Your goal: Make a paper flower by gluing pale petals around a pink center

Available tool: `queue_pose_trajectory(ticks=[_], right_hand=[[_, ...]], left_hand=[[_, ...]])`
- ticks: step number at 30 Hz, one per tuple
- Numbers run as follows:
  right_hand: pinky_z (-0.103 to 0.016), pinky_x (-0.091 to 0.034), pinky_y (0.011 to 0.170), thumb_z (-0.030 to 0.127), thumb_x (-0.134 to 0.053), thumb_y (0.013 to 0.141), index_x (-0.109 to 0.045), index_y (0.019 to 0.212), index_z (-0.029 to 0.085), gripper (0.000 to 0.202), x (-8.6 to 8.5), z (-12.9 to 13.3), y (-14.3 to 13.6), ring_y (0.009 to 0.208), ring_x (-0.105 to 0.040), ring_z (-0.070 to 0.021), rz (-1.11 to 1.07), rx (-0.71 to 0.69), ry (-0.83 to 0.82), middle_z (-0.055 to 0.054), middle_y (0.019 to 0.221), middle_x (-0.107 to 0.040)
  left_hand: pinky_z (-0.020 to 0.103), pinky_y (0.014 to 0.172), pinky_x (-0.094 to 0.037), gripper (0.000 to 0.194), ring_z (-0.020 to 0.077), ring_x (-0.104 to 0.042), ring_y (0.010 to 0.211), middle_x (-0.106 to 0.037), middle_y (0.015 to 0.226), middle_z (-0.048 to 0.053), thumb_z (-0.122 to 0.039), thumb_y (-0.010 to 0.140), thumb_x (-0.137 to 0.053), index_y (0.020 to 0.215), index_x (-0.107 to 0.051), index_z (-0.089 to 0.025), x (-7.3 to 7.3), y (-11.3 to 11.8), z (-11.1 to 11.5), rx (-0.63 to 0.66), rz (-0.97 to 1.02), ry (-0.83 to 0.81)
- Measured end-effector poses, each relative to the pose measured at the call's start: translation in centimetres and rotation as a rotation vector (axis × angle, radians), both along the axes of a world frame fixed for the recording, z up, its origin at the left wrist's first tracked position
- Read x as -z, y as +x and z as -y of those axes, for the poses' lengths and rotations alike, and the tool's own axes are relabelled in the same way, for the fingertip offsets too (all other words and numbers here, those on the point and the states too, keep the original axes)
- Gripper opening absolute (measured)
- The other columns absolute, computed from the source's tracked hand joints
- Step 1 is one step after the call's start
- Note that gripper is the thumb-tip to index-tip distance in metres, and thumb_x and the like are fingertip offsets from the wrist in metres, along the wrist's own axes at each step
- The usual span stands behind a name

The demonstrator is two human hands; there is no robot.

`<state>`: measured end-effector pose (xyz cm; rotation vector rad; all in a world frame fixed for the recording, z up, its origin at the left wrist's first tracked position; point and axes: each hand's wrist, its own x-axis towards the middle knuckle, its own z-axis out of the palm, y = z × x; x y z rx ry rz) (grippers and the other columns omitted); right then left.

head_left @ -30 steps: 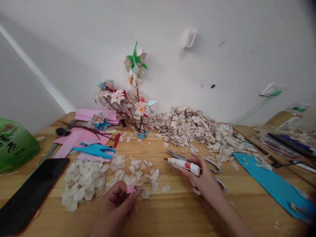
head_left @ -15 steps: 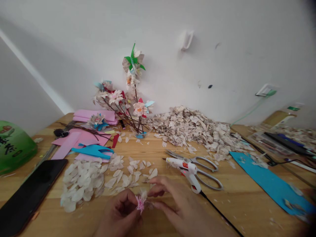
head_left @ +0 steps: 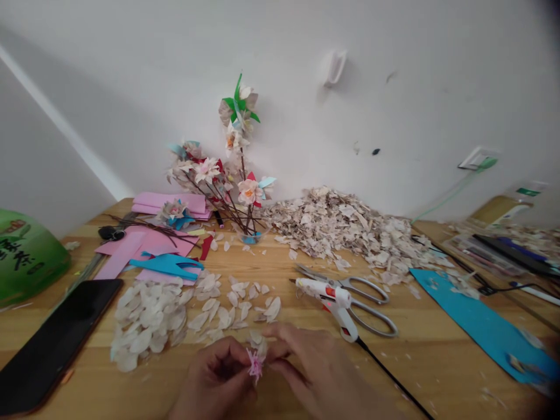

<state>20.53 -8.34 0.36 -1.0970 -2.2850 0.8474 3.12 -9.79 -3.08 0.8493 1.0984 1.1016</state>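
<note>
Near the bottom centre, my left hand (head_left: 219, 373) is closed on a small pink fringed flower centre (head_left: 255, 364). My right hand (head_left: 301, 361) is beside it, thumb and fingers pinched on a pale petal (head_left: 257, 341) at the flower's edge. Just beyond my hands lie scattered pale petals (head_left: 225, 317), with a denser pile of petals (head_left: 146, 321) to the left. A white glue gun (head_left: 335, 297) rests on the table to the right, lying over silver scissors (head_left: 376, 318).
Finished flowers on twigs (head_left: 249, 191) stand in a small clear cup against the wall. Behind are a heap of dry petals (head_left: 341, 221) and pink sheets (head_left: 170, 204). A black phone (head_left: 56, 344) and green bag (head_left: 30, 256) lie left, a blue strip (head_left: 481, 326) right.
My right fingers have closed in toward the pink centre, and a pale petal now shows upright beside it. The view has shifted slightly.
</note>
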Motion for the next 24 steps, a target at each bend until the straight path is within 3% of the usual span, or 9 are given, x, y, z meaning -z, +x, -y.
queue_pose_trajectory(ticks=[3,6,8,10,12,15,18,24], right_hand=[[-0.038,-0.046,0.08,0.007,-0.056,0.075,-0.048,0.111,0.027,0.041,0.1,-0.2,0.2,0.084,-0.066,-0.0209,-0.155,0.133,-0.102,0.001,0.085,-0.072],[-0.036,-0.049,0.076,0.012,-0.058,0.074,-0.047,0.106,0.026,0.037,0.0,-0.8,0.4,0.077,-0.067,-0.0192,-0.396,0.334,-0.22,0.001,0.077,-0.071],[-0.033,-0.052,0.07,0.016,-0.062,0.071,-0.046,0.101,0.026,0.035,-0.2,-1.2,0.4,0.072,-0.067,-0.018,-0.592,0.416,-0.257,0.002,0.073,-0.07],[-0.03,-0.053,0.066,0.021,-0.067,0.069,-0.046,0.097,0.026,0.035,-0.3,-1.3,0.3,0.069,-0.068,-0.0173,-0.759,0.442,-0.268,0.003,0.07,-0.07],[-0.028,-0.053,0.064,0.023,-0.07,0.067,-0.046,0.093,0.026,0.036,-0.3,-1.1,0.0,0.065,-0.067,-0.0162,-0.855,0.426,-0.292,0.004,0.068,-0.07],[-0.023,-0.052,0.062,0.021,-0.074,0.066,-0.047,0.092,0.026,0.037,-0.1,-0.3,-0.5,0.063,-0.066,-0.0129,-0.911,0.37,-0.36,0.005,0.067,-0.07],[-0.02,-0.05,0.062,0.021,-0.076,0.066,-0.048,0.093,0.027,0.039,0.3,0.4,-0.8,0.064,-0.066,-0.0107,-0.966,0.264,-0.443,0.006,0.068,-0.07],[-0.021,-0.05,0.06,0.023,-0.076,0.068,-0.049,0.094,0.027,0.038,1.0,0.7,-0.9,0.064,-0.066,-0.0107,-1.004,0.103,-0.56,0.005,0.071,-0.071]], left_hand=[[0.021,0.047,-0.044,0.018,0.0117,-0.056,0.045,-0.066,0.05,-0.001,-0.024,0.049,-0.082,0.048,-0.064,-0.02,0.1,-0.1,-0.1,-0.014,-0.002,0.055],[0.023,0.052,-0.049,0.013,0.0161,-0.063,0.057,-0.075,0.074,0.005,-0.026,0.058,-0.077,0.051,-0.066,-0.022,0.5,-0.5,0.0,-0.053,-0.074,0.176],[0.025,0.053,-0.05,0.008,0.019,-0.067,0.062,-0.075,0.079,0.006,-0.023,0.067,-0.07,0.059,-0.07,-0.025,0.6,-0.8,0.2,0.009,-0.171,0.286],[0.026,0.055,-0.051,0.016,0.0209,-0.068,0.064,-0.076,0.073,0.006,-0.018,0.073,-0.062,0.07,-0.073,-0.029,0.5,-1.1,0.4,0.147,-0.301,0.438],[0.028,0.061,-0.053,0.025,0.0222,-0.07,0.068,-0.077,0.073,0.006,-0.012,0.075,-0.058,0.078,-0.075,-0.031,0.1,-1.3,0.5,0.258,-0.412,0.594],[0.026,0.064,-0.053,0.036,0.0209,-0.071,0.069,-0.077,0.076,0.004,-0.005,0.073,-0.059,0.085,-0.075,-0.035,-0.5,-1.4,0.5,0.254,-0.458,0.713],[0.025,0.061,-0.053,0.037,0.0198,-0.071,0.065,-0.077,0.073,0.002,-0.006,0.073,-0.061,0.085,-0.074,-0.038,-0.8,-1.3,0.5,0.208,-0.439,0.718],[0.026,0.058,-0.052,0.029,0.0197,-0.07,0.06,-0.077,0.069,0.002,-0.011,0.073,-0.065,0.081,-0.075,-0.037,-0.7,-1.1,0.5,0.264,-0.467,0.649]])
